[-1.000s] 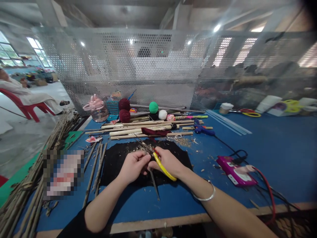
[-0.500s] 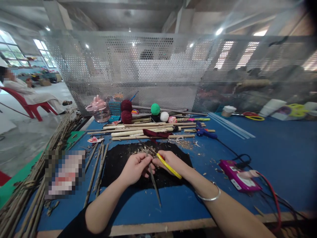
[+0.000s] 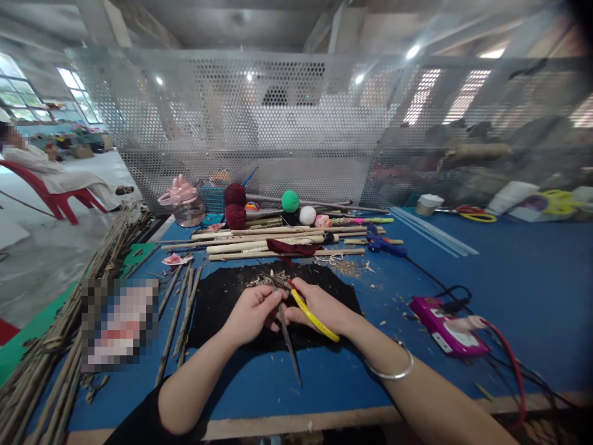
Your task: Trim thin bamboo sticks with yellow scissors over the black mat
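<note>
My left hand [image 3: 254, 313] pinches a thin grey-brown stick [image 3: 291, 353] between thumb and fingers, its lower end slanting toward me. Around the yellow handles of a pair of scissors [image 3: 315, 318] my right hand [image 3: 319, 306] is closed, just to the right of the left hand. The scissors' dark blades point up and left, close to the stick's upper end. Whether the blades touch the stick I cannot tell. Beneath both hands lies a black cloth [image 3: 210, 309], strewn with pale wood shavings [image 3: 273, 279] beyond the fingertips.
Bundled twigs [image 3: 60, 321] and loose sticks [image 3: 172, 324] lie on the left. Dowels [image 3: 282, 254], yarn balls [image 3: 235, 216] and a blue glue gun [image 3: 384, 242] sit beyond the cloth. A corded magenta power strip [image 3: 447, 327] is on the right. A perforated screen [image 3: 296, 136] stands behind.
The scissors' handles have spread a little and the right thumb has lifted. My left hand keeps its hold on the stick, and the view has shifted slightly.
</note>
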The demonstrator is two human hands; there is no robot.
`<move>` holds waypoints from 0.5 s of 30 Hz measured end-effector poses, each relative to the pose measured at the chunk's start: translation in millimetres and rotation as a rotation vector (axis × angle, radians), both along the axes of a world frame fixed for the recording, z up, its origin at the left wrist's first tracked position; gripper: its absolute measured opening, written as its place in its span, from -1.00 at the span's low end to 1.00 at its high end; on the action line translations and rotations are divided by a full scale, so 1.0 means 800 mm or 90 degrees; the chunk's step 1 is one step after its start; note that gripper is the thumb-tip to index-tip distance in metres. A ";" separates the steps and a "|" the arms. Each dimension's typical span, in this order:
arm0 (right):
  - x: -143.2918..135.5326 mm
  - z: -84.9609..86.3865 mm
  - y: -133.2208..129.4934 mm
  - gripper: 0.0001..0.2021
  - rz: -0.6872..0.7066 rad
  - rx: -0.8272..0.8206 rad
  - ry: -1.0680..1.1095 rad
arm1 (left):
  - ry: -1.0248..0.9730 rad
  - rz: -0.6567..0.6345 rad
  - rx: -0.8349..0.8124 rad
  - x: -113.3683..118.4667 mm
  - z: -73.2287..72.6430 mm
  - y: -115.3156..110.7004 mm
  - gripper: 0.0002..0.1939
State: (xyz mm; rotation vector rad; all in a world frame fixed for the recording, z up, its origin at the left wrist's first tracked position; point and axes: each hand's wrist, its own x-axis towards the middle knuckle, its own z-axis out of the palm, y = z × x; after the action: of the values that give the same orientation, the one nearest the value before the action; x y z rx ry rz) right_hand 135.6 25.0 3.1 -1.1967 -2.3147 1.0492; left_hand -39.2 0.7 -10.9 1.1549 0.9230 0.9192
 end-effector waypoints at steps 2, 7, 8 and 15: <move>-0.003 -0.005 0.000 -0.61 -0.015 0.022 -0.003 | -0.001 0.000 -0.003 0.000 0.001 0.000 -0.68; -0.005 -0.013 0.001 -0.58 -0.005 0.042 0.042 | -0.005 0.015 0.001 0.000 0.002 0.000 -0.69; -0.005 -0.013 0.001 -0.58 0.000 0.034 0.049 | -0.005 0.016 0.002 0.000 0.002 0.000 -0.69; -0.003 -0.014 0.002 -0.60 0.000 0.014 0.018 | 0.004 0.032 0.010 0.000 0.002 0.000 -0.68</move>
State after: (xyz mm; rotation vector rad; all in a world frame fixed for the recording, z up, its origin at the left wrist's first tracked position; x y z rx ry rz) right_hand 133.0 26.7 -8.0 -1.1672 -2.2980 1.0321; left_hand -39.5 0.4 -9.0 1.1533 0.9545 0.9657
